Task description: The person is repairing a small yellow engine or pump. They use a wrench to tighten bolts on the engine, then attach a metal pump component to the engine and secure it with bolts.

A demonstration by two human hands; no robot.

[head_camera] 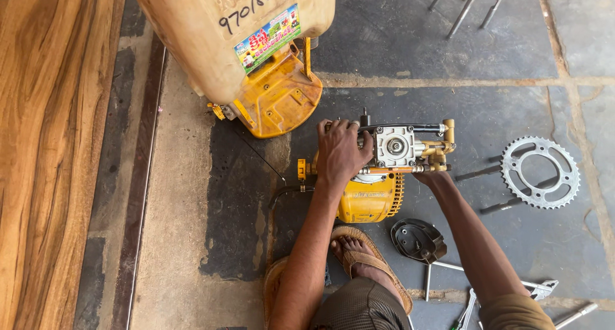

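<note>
Our left hand (341, 152) lies spread, palm down, over the left end of the engine (378, 170), fingers curled over its far edge. The engine sits on the stone floor (448, 55) just beyond our sandalled foot (359, 253), its long axis running left to right. Our right hand (430, 175) comes in from the near right and is tucked under the brass fittings (439, 147) at the right end; we cannot tell how its fingers are set. So both hands touch it, one at each end. The engine has a yellow ribbed housing on the near side and a grey square pump face in the middle. A sprocket (540, 172) lies well apart to the right; a tank (237, 35) stands at far left.
</note>
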